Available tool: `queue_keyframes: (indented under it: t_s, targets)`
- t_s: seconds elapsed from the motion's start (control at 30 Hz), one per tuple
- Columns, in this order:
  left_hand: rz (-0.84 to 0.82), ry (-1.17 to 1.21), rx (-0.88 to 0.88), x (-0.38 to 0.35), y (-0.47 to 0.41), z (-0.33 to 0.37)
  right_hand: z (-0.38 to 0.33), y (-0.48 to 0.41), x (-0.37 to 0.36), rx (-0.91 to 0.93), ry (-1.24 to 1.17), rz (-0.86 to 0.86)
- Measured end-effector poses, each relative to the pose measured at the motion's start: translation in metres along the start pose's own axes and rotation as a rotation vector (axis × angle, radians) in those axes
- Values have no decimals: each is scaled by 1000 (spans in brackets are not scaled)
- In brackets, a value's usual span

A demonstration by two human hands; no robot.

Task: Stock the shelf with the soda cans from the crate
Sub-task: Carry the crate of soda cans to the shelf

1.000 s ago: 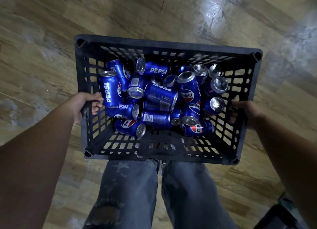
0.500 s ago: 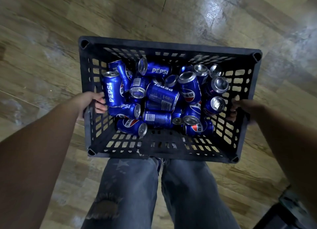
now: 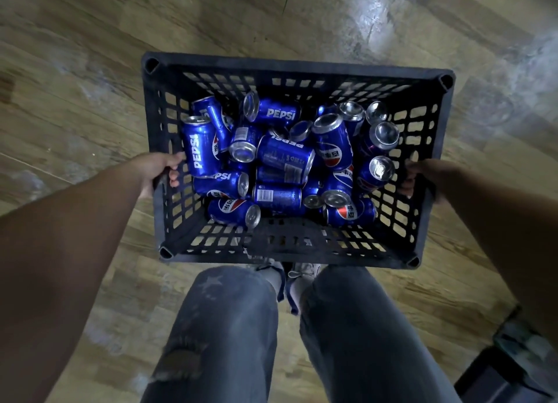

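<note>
A black slotted plastic crate [image 3: 299, 67] hangs in front of me above the wooden floor. Several blue Pepsi cans [image 3: 283, 158] lie jumbled inside it, some upright, most on their sides. My left hand [image 3: 157, 173] grips the crate's left wall, its fingers curled through a slot by an upright can [image 3: 200, 150]. My right hand [image 3: 422, 176] grips the right wall in the same way. No shelf is in view.
Wooden plank floor [image 3: 75, 85] lies all around, with a bright glare patch at the upper right. My legs in blue jeans [image 3: 229, 327] stand just behind the crate. A dark object [image 3: 510, 369] sits at the bottom right corner.
The crate has shifted slightly rightward and toward my legs in the view. Both hands keep the same grip on its side walls, and the cans have barely moved.
</note>
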State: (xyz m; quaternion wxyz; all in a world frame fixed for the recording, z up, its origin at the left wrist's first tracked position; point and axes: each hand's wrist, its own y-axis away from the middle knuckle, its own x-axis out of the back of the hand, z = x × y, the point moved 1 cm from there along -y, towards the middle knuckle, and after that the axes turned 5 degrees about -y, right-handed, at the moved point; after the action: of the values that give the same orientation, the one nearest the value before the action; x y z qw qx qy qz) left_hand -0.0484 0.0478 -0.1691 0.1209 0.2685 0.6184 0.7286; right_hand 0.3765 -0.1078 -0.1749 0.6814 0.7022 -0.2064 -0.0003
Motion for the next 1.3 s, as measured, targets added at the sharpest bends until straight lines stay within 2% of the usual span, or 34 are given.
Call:
queue_keyframes:
  t_s: [0.17, 0.3, 0.4, 0.63, 1.03, 1.3]
  targets:
    - [9, -6, -25, 4, -7, -2, 0, -4, -1, 62, -7, 39]
    - [39, -29, -22, 6, -12, -4, 11, -21, 2, 133, -105, 30]
    - [28, -24, -35, 4, -12, -5, 19, -32, 8, 173, -164, 100]
    - [2, -40, -26, 2, -4, 1, 14, -36, 7, 144, -139, 97]
    - [-11, -50, -31, 27, 25, 30, -16, 16, 11, 112, -117, 23]
    - [17, 14, -16, 43, 64, 71, -71, 61, 32, 114, -94, 36]
